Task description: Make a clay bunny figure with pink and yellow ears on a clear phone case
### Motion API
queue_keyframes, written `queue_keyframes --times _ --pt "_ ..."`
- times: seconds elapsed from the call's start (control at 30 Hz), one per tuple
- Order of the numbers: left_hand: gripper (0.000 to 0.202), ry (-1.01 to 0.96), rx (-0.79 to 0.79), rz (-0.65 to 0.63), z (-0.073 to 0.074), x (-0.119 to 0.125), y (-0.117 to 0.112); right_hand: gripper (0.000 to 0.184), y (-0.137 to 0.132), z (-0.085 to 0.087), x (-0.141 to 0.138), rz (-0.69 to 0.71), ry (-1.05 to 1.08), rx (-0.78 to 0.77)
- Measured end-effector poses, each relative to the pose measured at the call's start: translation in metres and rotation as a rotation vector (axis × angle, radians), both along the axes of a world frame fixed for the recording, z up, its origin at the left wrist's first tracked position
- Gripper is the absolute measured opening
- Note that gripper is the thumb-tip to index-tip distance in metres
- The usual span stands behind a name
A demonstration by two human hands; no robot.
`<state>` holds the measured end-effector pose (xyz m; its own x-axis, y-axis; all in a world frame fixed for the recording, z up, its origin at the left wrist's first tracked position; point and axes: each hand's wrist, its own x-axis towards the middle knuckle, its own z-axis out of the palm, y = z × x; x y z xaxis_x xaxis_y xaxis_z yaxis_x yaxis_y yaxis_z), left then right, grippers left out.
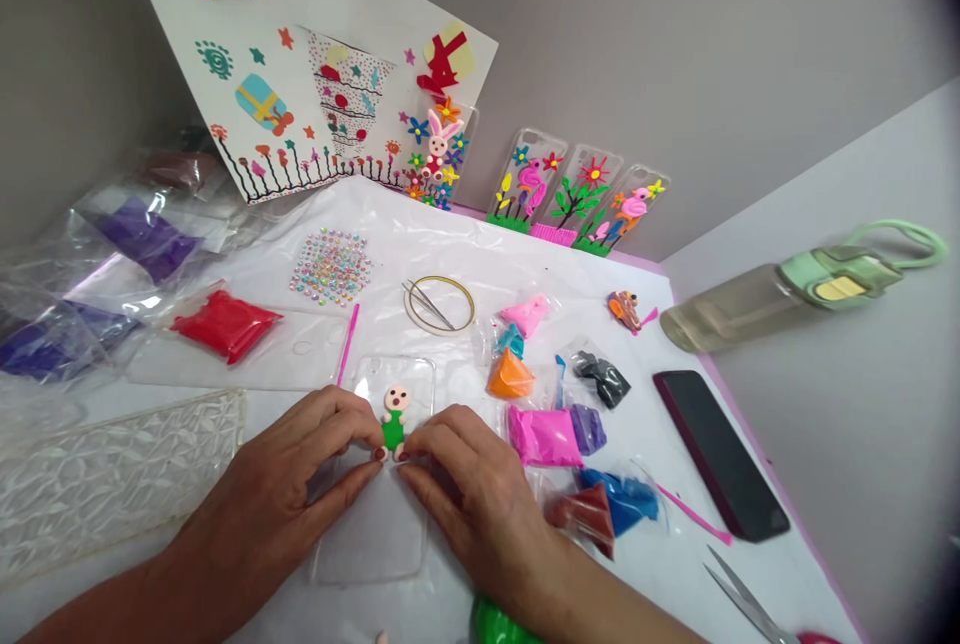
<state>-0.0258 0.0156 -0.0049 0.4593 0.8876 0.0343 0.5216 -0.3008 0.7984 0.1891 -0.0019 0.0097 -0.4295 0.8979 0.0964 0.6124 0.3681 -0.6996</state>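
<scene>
A small clay figure (394, 429), with a pale pink head and limbs and a green body, lies on a clear phone case (375, 549). My left hand (289, 474) is closed, thumb and forefinger pinched at the figure's left foot. From the other side, my right hand (480, 494) pinches at its right foot, thumb and forefinger nearly together. Dark spots mark the feet and face. Just above my left hand lies a thin pink clay tool (348, 344). Part of a green clay packet (506, 624) shows below my right wrist.
Bagged clay surrounds the work, including a red packet (227, 326) and a pink packet (545, 437). Rhinestones (330, 266) lie behind, near a ring (439, 304). At right are a phone (720, 454), scissors (750, 604) and a bottle (780, 294). Decorated cases (529, 179) lean against the wall.
</scene>
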Motion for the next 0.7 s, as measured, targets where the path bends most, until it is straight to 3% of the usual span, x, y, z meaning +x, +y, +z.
queue_keyframes --times 0.3,0.53,0.7 --pt "0.010 0.016 0.020 -0.014 0.0001 -0.0013 -0.0017 0.014 -0.0001 0.0002 -0.0029 -0.011 0.002 0.008" --pt "0.012 0.030 0.026 -0.031 0.0003 -0.0028 -0.0006 0.020 -0.0014 0.0009 -0.0024 0.034 0.015 0.100" --pt "0.015 0.027 0.010 -0.019 0.0000 -0.0025 -0.0001 0.009 -0.0021 0.0018 -0.0029 -0.002 -0.024 0.092"
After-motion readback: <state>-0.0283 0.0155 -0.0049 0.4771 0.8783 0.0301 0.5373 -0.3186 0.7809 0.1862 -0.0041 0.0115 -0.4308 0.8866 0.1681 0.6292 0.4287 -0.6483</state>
